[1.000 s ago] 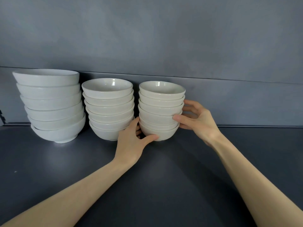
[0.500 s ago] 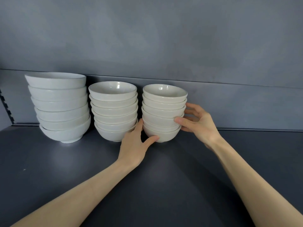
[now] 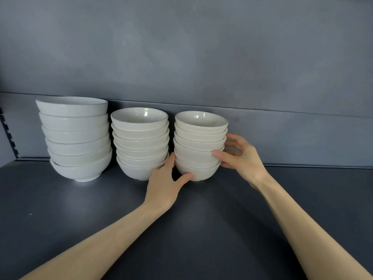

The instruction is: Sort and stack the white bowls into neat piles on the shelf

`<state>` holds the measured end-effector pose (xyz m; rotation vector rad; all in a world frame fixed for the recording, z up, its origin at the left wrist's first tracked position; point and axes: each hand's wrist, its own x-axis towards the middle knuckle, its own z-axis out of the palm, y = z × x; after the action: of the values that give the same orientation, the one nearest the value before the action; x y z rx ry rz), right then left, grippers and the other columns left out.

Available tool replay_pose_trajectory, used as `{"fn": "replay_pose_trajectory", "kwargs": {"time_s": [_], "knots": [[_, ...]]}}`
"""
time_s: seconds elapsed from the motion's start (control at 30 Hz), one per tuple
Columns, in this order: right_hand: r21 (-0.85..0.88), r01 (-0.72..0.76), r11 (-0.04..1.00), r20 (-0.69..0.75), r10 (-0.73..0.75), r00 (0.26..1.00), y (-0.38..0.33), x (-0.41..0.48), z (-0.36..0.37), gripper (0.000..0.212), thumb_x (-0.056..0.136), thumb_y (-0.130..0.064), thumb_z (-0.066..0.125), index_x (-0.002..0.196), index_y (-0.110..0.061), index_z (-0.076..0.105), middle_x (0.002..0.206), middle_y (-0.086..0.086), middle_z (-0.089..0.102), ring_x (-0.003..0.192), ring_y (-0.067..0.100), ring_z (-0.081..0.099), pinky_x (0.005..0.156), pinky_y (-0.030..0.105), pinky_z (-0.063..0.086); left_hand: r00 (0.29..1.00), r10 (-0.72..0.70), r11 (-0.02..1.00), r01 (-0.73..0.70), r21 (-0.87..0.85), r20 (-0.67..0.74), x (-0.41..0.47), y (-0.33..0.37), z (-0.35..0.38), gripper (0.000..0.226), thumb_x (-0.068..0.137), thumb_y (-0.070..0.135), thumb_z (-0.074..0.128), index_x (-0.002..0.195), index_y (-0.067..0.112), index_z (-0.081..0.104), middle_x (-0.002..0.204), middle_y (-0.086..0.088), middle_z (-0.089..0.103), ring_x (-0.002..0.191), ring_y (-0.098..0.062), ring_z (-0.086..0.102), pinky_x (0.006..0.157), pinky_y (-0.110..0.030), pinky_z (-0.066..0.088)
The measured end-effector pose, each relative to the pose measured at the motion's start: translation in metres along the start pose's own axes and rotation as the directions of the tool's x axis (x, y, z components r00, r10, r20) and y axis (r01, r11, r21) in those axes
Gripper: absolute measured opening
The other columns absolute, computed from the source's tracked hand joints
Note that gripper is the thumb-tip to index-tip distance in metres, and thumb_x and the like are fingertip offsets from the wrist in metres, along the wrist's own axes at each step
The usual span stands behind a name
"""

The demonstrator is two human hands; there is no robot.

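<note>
Three piles of white bowls stand in a row at the back of the dark grey shelf (image 3: 201,229). The left pile (image 3: 77,138) has the largest bowls, the middle pile (image 3: 140,142) medium ones, the right pile (image 3: 199,144) the smallest. My left hand (image 3: 164,183) sits between the middle and right piles, thumb pressed on the bottom bowl of the right pile and fingers behind it. My right hand (image 3: 241,158) cups the right side of that same pile, thumb on its front at mid height. The pile rests on the shelf.
A grey back wall (image 3: 201,57) with a raised ledge runs behind the piles. A notched shelf upright (image 3: 9,136) stands at the far left. Bare shelf surface spreads to the right of the piles and in front of them.
The view has shifted, so the piles sit a little further right in the frame. Both hands keep their hold on the right pile, which now stands slightly closer to the middle pile.
</note>
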<state>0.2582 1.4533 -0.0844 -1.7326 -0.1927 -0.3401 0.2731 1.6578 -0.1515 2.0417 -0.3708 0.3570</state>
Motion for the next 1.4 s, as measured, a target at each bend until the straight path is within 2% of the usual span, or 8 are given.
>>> {"fn": "replay_pose_trajectory", "kwargs": {"time_s": [0.33,0.57,0.7,0.77,0.9,1.03,1.23,1.4], "knots": [[-0.108,-0.057,0.993,0.018,0.059,0.998,-0.004,0.002,-0.003,0.058,0.078,-0.022,0.078,0.128,-0.025,0.05,0.118,-0.003,0.062,0.106,0.013,0.062,0.079,0.032,0.059,0.999,0.002,0.996,-0.006,0.093,0.033,-0.003,0.007,-0.005,0.081,0.085,0.051,0.061,0.152,0.025,0.025,0.149,0.007,0.043,0.137,-0.015,0.04,0.114,-0.042,0.034],[-0.325,-0.057,0.944,0.037,0.072,0.997,-0.014,-0.009,-0.006,0.055,0.081,-0.034,0.074,0.129,-0.026,0.049,0.118,-0.003,0.063,0.112,0.015,0.059,0.087,0.037,0.055,0.998,0.015,0.978,-0.029,0.208,0.068,-0.02,0.02,-0.021,0.054,0.091,0.041,0.06,0.139,0.02,0.046,0.128,0.0,0.06,0.117,-0.016,0.057,0.1,-0.038,0.047],[-0.545,-0.055,0.837,0.034,0.088,0.996,-0.021,-0.025,-0.018,0.067,0.081,-0.041,0.072,0.139,-0.02,0.045,0.131,-0.001,0.055,0.117,0.016,0.056,0.095,0.032,0.048,0.979,0.032,0.925,-0.104,0.365,0.199,-0.032,0.036,-0.027,0.036,0.092,0.038,0.058,0.122,0.017,0.058,0.118,0.002,0.064,0.109,-0.015,0.059,0.094,-0.036,0.049],[-0.646,-0.049,0.762,0.021,0.082,0.996,-0.028,-0.033,-0.03,0.065,0.083,-0.04,0.071,0.139,-0.018,0.046,0.137,-0.001,0.052,0.121,0.018,0.053,0.095,0.027,0.043,0.958,0.051,0.87,-0.182,0.458,0.284,-0.031,0.051,-0.028,0.042,0.093,0.04,0.055,0.128,0.018,0.054,0.125,0.002,0.061,0.113,-0.017,0.057,0.096,-0.037,0.048],[-0.781,-0.068,0.62,-0.026,0.077,0.997,-0.046,-0.048,-0.067,0.063,0.085,-0.039,0.069,0.139,-0.016,0.046,0.145,0.003,0.044,0.13,0.022,0.044,0.102,0.03,0.039,0.926,0.138,0.794,-0.316,0.52,0.352,-0.023,0.098,-0.021,0.047,0.095,0.041,0.052,0.137,0.019,0.047,0.131,-0.001,0.057,0.117,-0.022,0.056,0.097,-0.037,0.046],[-0.843,-0.108,0.527,-0.099,0.046,0.994,-0.072,-0.069,-0.117,0.065,0.085,-0.036,0.069,0.141,-0.015,0.043,0.145,0.006,0.041,0.131,0.023,0.042,0.105,0.03,0.036,0.889,0.282,0.717,-0.445,0.537,0.361,-0.013,0.153,-0.003,0.046,0.095,0.043,0.052,0.134,0.018,0.048,0.126,-0.003,0.059,0.116,-0.026,0.054,0.092,-0.036,0.045],[-0.898,-0.18,0.402,-0.207,-0.025,0.978,-0.109,-0.114,-0.205,0.062,0.087,-0.036,0.066,0.142,-0.018,0.04,0.147,0.005,0.037,0.132,0.024,0.04,0.107,0.037,0.036,0.817,0.427,0.63,-0.576,0.521,0.387,-0.016,0.239,0.047,0.054,0.094,0.046,0.051,0.14,0.019,0.041,0.138,-0.003,0.051,0.127,-0.026,0.046,0.098,-0.036,0.041],[-0.925,-0.229,0.302,-0.252,-0.036,0.967,-0.127,-0.16,-0.281,0.064,0.088,-0.035,0.066,0.143,-0.017,0.038,0.147,0.006,0.037,0.131,0.027,0.04,0.106,0.034,0.034,0.787,0.491,0.617,-0.617,0.488,0.373,-0.042,0.297,0.108,0.055,0.094,0.047,0.05,0.14,0.019,0.038,0.141,-0.003,0.047,0.132,-0.024,0.038,0.099,-0.034,0.034]]}}
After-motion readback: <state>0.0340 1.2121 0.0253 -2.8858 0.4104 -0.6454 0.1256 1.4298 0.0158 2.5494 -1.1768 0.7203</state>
